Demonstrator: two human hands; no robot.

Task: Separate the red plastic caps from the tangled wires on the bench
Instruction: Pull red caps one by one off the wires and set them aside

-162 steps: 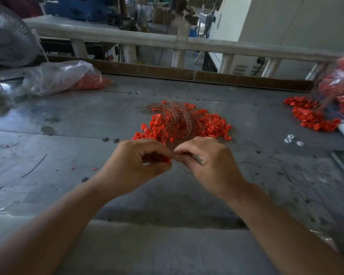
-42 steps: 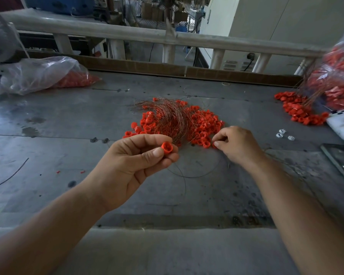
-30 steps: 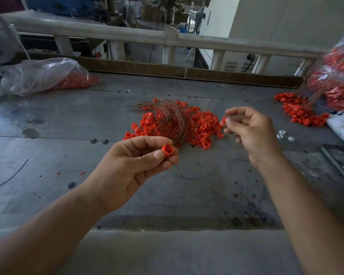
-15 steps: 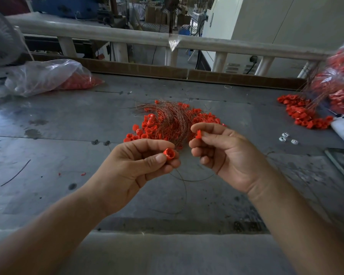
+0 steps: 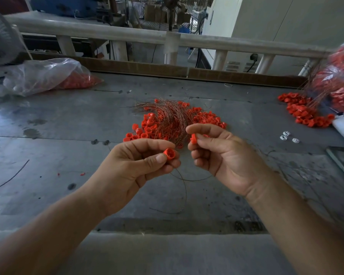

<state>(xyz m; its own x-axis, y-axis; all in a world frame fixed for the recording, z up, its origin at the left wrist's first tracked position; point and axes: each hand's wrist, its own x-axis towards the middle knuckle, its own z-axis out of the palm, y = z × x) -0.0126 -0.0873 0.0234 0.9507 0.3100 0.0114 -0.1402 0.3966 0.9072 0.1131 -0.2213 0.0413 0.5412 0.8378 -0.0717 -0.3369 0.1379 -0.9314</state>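
A heap of red plastic caps (image 5: pixel 147 126) lies mid-bench, tangled with thin copper-coloured wires (image 5: pixel 171 118). My left hand (image 5: pixel 133 173) is raised in front of the heap and pinches one red cap (image 5: pixel 169 153) between thumb and forefinger, its hollow side facing me. My right hand (image 5: pixel 218 155) is close beside it and pinches a second red cap (image 5: pixel 193 138) at the fingertips. A loose wire (image 5: pixel 184 183) curls on the bench under both hands.
A second heap of red caps (image 5: pixel 304 114) lies at the right, below a clear bag of caps (image 5: pixel 338 84). Another plastic bag (image 5: pixel 46 78) with caps sits at the back left. Small white parts (image 5: pixel 288 135) lie right of the hands. A railing (image 5: pixel 167 38) borders the bench's far edge.
My right hand reached to the heap, picked out a cap and brought it back beside my left hand, which has kept holding its cap.
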